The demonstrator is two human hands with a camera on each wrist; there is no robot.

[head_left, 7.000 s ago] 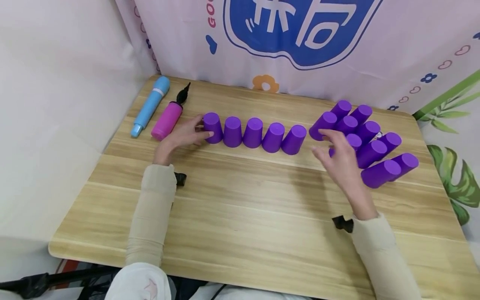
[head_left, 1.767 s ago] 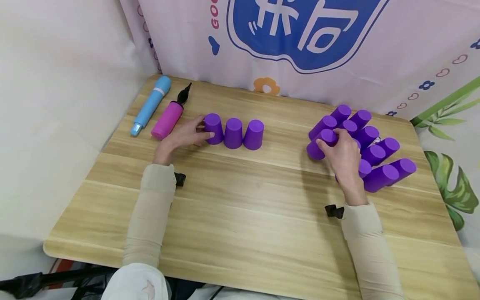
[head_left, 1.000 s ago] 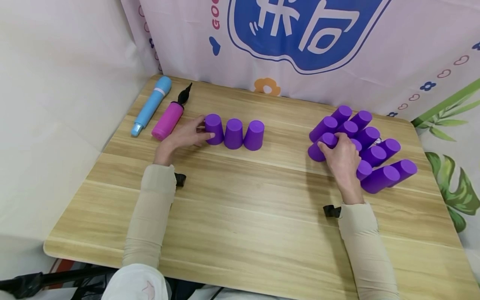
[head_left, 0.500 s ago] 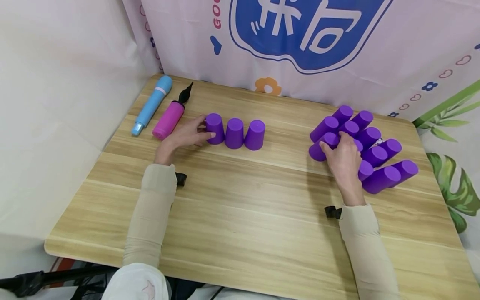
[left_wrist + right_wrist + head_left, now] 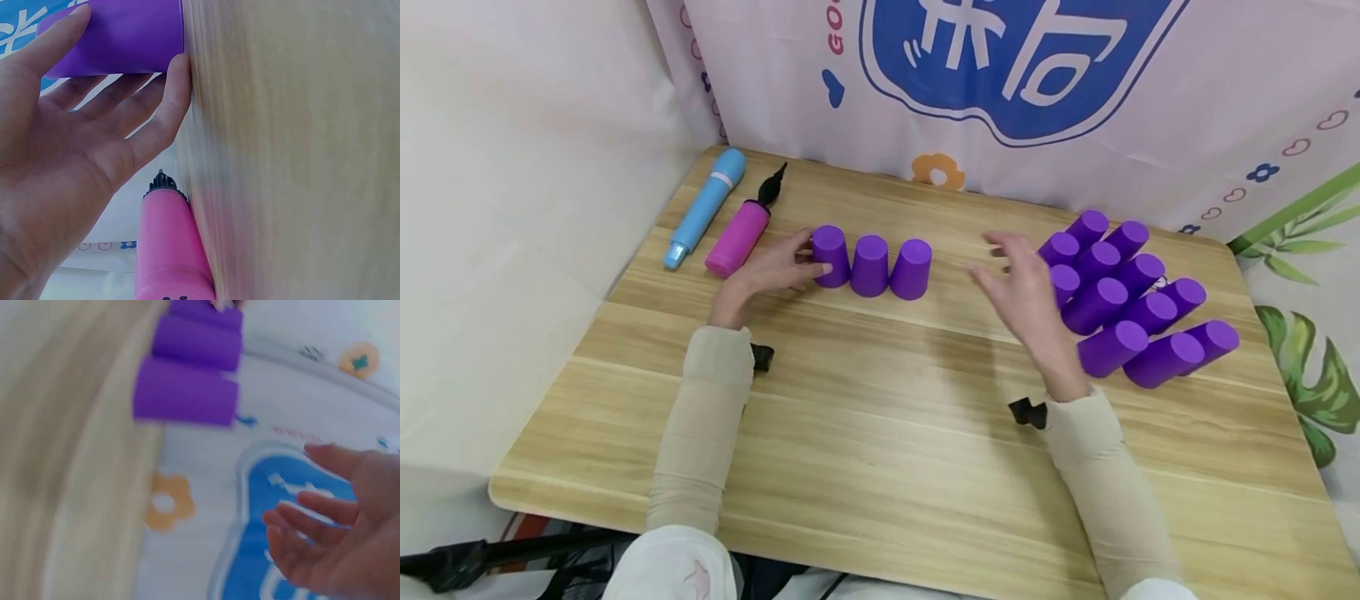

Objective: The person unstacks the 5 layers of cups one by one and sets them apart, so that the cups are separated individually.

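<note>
Three purple cups stand upside down in a short row; they are the left cup (image 5: 831,257), the middle cup (image 5: 869,267) and the right cup (image 5: 912,271). My left hand (image 5: 777,270) holds the left cup between thumb and fingers, and in the left wrist view the purple cup (image 5: 125,37) sits within that grasp. My right hand (image 5: 1024,292) is in the air between the row and a larger cluster of purple cups (image 5: 1096,307), fingers spread and holding nothing. The right wrist view, blurred, shows the right hand (image 5: 350,525) apart from the row.
Behind the left hand a pink hand pump (image 5: 739,239) with a black nozzle lies on the wooden table (image 5: 865,442), beside a light blue pump-like tube (image 5: 706,208). A printed curtain (image 5: 790,92) hangs along the table's back edge.
Over the seven seconds the row shrinks from several cups to three, while the right cluster grows. In the last half second my right hand lets go of a cup there and moves left.
</note>
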